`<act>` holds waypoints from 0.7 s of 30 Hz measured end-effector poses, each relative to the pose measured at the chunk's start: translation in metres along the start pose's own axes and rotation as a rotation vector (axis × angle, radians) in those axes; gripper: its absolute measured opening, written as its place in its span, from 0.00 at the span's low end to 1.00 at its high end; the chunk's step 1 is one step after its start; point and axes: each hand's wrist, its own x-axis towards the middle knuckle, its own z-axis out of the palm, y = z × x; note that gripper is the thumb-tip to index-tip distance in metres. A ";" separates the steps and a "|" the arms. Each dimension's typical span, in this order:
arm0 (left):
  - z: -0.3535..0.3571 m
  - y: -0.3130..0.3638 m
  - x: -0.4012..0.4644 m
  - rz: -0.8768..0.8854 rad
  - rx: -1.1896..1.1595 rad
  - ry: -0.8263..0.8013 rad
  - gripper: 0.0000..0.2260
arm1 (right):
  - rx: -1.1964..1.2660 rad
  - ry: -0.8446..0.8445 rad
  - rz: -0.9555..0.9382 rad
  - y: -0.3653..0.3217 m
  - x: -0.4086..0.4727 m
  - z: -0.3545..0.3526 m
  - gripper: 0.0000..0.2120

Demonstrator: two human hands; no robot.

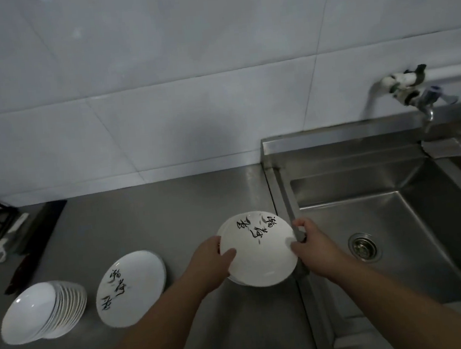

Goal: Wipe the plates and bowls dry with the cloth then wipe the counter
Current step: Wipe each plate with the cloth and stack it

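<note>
two bare hands hold a small stack of white round ceramic plates with black brush writing (259, 251) just above the grey steel counter (149, 218), close to the raised edge of the steel sink basin (398, 228). the left hand (208, 263) grasps the stack at its 9 o'clock side, thumb lying on the top plate and fingers curled under the rim. the right hand (313, 243) grasps the stack at 3 o'clock, thumb on the plate face, fingers bent around the edge. at 9 o'clock from the stack, a single white plate with the same black writing (130, 289) lies on the counter, apart from it. further in the 9 o'clock direction a leaning row of plain white bowls (44, 311) rests on the counter, just beside that plate. at 2 o'clock from the stack a metal tap with a blue handle (425, 99) sticks out from the white tiled wall (158, 82) above the sink. a round drain (362, 244) sits in the basin floor.
</note>
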 end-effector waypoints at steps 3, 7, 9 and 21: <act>0.005 -0.001 0.010 -0.021 0.126 0.041 0.19 | -0.110 -0.020 -0.025 0.003 0.020 0.006 0.11; 0.011 -0.003 0.023 -0.030 0.251 0.078 0.23 | -0.241 -0.072 -0.042 0.002 0.037 0.011 0.14; 0.014 -0.004 0.025 -0.069 0.299 0.080 0.25 | -0.287 -0.091 -0.062 0.001 0.043 0.013 0.17; 0.022 -0.014 0.037 -0.136 0.413 0.057 0.29 | -0.416 -0.100 -0.096 0.006 0.051 0.022 0.21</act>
